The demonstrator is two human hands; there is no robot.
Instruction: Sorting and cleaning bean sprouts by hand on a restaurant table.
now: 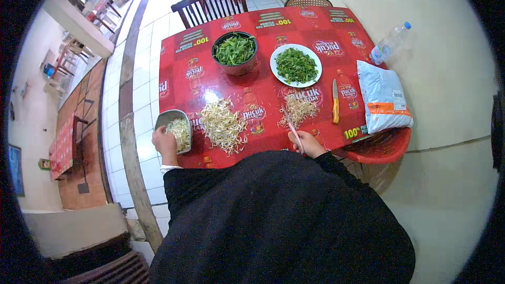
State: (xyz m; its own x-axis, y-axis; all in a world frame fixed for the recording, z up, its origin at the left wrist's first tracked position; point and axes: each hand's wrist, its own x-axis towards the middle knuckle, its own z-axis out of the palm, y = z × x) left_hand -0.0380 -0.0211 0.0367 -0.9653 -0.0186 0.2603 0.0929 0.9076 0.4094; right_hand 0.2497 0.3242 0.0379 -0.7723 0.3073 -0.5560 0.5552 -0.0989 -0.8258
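Observation:
At the table's left edge, my left hand (165, 142) is over the near left side of a grey bowl (157, 120) of bean sprouts (180, 133); whether its fingers hold any sprouts cannot be told. My right hand (307, 144) is closed around a thin knife (294, 129), its blade pointing away towards a small heap of brownish sprout roots (300, 108). Between the hands lies a larger loose pile of bean sprouts (224, 125). Farther back stand a dark pot (238, 69) of green leaves and a white plate (276, 75) heaped with cut greens (296, 65).
The red printed tablecloth (264, 33) covers the table. A yellow-handled knife (335, 104) lies right of the plate. Beyond it are a white plastic parcel (380, 90) and a clear plastic bottle (384, 49). A red chair (382, 148) and wooden chair (215, 2) stand at the table.

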